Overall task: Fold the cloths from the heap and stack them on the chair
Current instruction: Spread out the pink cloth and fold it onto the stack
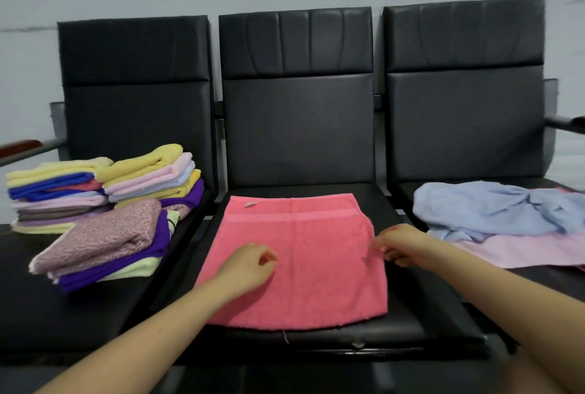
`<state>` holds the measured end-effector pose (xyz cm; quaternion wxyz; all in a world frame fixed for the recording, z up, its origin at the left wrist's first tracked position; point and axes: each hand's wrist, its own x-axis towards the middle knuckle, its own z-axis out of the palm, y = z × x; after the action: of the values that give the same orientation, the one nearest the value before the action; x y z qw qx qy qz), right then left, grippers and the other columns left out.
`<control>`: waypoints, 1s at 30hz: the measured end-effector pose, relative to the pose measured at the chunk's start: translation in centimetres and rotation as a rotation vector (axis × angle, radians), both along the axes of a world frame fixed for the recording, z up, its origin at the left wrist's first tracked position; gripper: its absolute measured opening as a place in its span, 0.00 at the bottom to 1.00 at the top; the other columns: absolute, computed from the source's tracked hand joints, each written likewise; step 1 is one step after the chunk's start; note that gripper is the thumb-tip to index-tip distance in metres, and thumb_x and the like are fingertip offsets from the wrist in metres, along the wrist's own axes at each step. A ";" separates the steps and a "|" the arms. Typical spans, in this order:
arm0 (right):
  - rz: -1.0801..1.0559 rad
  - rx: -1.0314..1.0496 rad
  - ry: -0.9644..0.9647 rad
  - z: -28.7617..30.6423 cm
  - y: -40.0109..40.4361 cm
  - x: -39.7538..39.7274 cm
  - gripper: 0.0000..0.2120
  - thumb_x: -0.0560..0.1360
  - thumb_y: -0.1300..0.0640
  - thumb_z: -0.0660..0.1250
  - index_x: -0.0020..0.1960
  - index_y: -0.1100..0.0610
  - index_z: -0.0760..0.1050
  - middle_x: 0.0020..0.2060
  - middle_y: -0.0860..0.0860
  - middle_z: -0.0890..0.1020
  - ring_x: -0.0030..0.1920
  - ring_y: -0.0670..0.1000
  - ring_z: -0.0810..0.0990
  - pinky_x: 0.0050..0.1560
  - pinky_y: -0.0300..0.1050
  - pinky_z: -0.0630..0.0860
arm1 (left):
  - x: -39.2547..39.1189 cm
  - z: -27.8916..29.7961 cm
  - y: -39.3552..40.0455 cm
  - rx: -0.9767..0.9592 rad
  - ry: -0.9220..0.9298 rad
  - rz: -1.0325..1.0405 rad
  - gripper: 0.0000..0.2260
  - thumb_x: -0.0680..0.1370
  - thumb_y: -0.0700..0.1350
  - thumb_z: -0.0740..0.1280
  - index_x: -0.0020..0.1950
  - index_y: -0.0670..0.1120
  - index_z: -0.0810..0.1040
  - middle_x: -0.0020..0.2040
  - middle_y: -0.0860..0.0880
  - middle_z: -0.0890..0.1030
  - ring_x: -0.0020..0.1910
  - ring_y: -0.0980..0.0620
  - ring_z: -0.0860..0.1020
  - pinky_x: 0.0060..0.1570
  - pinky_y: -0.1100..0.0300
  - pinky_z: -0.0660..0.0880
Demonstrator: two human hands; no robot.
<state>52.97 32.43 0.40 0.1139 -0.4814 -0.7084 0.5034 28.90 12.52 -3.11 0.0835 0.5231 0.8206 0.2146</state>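
Observation:
A coral-pink towel [297, 267] lies flat on the seat of the middle black chair [297, 127], its white tag near the far left corner. My left hand [250, 267] rests on the towel's left half with its fingers loosely curled and nothing in them. My right hand [399, 245] is at the towel's right edge and pinches it between the fingertips. The heap on the right chair seat holds a crumpled light blue cloth [497, 210] lying over a pale pink cloth [519, 251]. Folded cloths are stacked on the left chair [133, 83].
The left seat carries three piles: a tall back-left stack [53, 194], a yellow-topped stack [155, 175] and a front pile topped by a speckled pink cloth [107, 235]. Armrests [566, 123] stick out at both ends of the row. A pale wall stands behind.

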 end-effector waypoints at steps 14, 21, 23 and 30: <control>0.434 -0.003 -0.212 2.0 -3.6 3.7 0.10 0.72 0.54 0.73 0.38 0.53 0.73 0.25 0.47 0.70 0.25 0.42 0.67 0.26 0.35 0.60 | 1.9 -2.4 -0.6 0.079 0.206 -0.017 0.17 0.79 0.57 0.61 0.66 0.53 0.73 0.60 0.50 0.72 0.63 0.50 0.70 0.63 0.56 0.67; 0.362 0.369 -0.545 1.4 -3.7 5.8 0.10 0.69 0.50 0.73 0.39 0.54 0.75 0.28 0.47 0.78 0.30 0.48 0.72 0.31 0.39 0.68 | 1.8 -2.5 -1.8 0.146 0.209 -0.042 0.15 0.79 0.56 0.63 0.64 0.53 0.76 0.58 0.53 0.74 0.61 0.52 0.70 0.62 0.57 0.68; 0.321 0.558 -0.517 1.2 -4.1 5.5 0.10 0.69 0.50 0.72 0.44 0.54 0.74 0.36 0.48 0.80 0.37 0.48 0.76 0.38 0.42 0.71 | 1.8 -2.3 -2.1 0.178 0.209 -0.062 0.13 0.78 0.55 0.66 0.60 0.53 0.78 0.54 0.54 0.74 0.57 0.53 0.71 0.59 0.58 0.69; 0.527 0.671 -0.093 1.0 -7.8 1.4 0.13 0.69 0.48 0.75 0.39 0.47 0.70 0.35 0.44 0.75 0.35 0.43 0.71 0.42 0.44 0.72 | 2.8 -1.3 -3.1 0.194 0.094 -0.269 0.02 0.75 0.53 0.69 0.44 0.57 0.78 0.43 0.59 0.75 0.45 0.58 0.74 0.49 0.60 0.72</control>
<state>54.39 24.58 1.40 0.0997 -0.2424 -0.9360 0.2349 31.70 9.46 -4.39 0.0221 0.6432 0.7216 0.2552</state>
